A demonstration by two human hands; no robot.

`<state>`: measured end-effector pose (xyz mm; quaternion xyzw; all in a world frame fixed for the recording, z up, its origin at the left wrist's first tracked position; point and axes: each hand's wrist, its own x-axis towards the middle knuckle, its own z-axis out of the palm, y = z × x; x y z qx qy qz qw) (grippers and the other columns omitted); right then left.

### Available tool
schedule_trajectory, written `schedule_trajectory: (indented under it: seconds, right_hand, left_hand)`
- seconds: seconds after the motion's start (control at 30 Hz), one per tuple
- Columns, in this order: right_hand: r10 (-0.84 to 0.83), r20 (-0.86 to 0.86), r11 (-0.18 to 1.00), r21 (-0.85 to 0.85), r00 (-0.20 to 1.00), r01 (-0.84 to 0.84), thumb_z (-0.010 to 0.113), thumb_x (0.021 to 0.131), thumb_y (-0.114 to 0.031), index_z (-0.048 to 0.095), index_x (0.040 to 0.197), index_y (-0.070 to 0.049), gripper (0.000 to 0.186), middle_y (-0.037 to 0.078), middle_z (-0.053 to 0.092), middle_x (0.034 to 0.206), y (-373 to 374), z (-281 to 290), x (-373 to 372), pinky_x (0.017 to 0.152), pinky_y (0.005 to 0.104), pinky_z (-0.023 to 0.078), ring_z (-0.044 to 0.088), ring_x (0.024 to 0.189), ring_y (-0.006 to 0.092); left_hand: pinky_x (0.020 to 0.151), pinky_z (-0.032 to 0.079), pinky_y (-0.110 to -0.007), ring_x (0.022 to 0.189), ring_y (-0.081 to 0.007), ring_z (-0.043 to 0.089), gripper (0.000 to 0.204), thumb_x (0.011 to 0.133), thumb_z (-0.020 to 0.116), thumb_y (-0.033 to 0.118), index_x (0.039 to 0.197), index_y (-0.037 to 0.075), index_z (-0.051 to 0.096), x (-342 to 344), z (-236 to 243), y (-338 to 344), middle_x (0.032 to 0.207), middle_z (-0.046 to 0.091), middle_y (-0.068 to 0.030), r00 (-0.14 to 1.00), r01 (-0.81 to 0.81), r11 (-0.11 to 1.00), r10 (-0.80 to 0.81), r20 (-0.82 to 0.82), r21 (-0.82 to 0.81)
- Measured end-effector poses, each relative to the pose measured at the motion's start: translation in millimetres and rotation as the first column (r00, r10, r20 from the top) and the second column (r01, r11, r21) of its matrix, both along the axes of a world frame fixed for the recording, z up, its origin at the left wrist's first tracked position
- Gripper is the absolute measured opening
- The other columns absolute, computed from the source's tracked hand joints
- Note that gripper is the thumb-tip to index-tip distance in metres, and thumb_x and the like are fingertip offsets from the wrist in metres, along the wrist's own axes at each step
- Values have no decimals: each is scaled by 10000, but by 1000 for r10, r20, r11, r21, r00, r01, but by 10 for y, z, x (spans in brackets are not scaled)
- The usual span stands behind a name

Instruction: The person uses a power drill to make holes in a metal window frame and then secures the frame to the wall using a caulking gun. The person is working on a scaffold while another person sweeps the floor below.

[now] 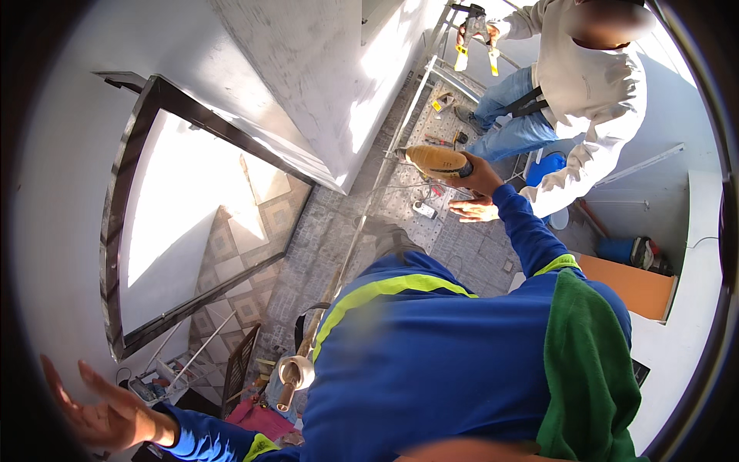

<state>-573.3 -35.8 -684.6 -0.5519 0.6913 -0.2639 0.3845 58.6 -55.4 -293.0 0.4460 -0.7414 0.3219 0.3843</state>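
In my right hand (pixel 485 177), closed around its rear end, is a yellow power drill (pixel 435 162) whose metal nose points left. The drill is held above a perforated metal platform (pixel 454 138). Far to the lower left, my left hand (pixel 108 412) is raised beside the wall with its fingers spread, holding nothing. A co-worker in a light top and jeans (pixel 593 85) stands at the upper right. One of that person's hands grips a black tool with yellow ends (pixel 476 38); the other, an open hand (pixel 471 209), is just below my right hand.
A dark-framed window (pixel 123 231) opens in the left wall. Metal scaffold rails (pixel 377 185) run beside my body, with a pipe end (pixel 286 394) below. Small tools (pixel 443 141) lie on the platform. A blue bucket (pixel 545 168) and an orange board (pixel 627 286) stand at right.
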Motion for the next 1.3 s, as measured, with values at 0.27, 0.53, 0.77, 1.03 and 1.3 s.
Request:
schedule_trajectory:
  seconds: [0.27,0.53,0.77,1.03,1.3]
  right_hand:
    - [307,-433,951,160,847,-263,918,676,-324,659,1295,-154,693,129,769,1067,-176,234,-282,874,458,567,728,1000,377]
    - [345,-734,899,437,585,17,900,707,-495,569,1467,-176,888,157,676,1350,-372,1021,-622,1063,447,499,634,1250,376]
    - [135,-198,755,-614,971,-230,801,894,-284,436,1531,-42,774,194,612,1409,-1275,1966,249,1086,473,454,583,1304,274]
    - [396,358,782,-615,846,-106,618,1029,-405,508,1406,31,587,122,666,1105,-1361,2126,815,847,360,561,678,917,229]
    - [694,318,660,-639,646,-395,638,963,-587,515,1246,21,682,131,727,931,-1174,2555,2133,796,363,607,754,889,233]
  left_hand:
    - [980,500,-450,1149,-317,633,652,867,794,78,1455,46,514,-416,-2411,302,1285,640,-169,896,61,656,296,-331,752]
    - [903,533,-432,1048,-296,668,672,831,823,138,1436,81,536,-768,-3219,938,1173,668,-133,810,312,313,406,-424,897]
    - [895,534,-395,1030,-258,676,604,829,820,136,1383,86,585,-1408,-3064,497,1166,675,-118,826,532,160,116,-551,831]
    - [1023,511,-433,1163,-290,624,666,899,791,210,1471,82,476,-1644,-2458,343,1255,622,-137,771,621,202,17,-637,757]
    - [1129,458,-491,1381,-407,489,997,774,900,321,1570,91,345,-1858,-1528,327,1531,421,-213,857,302,624,153,-492,721]
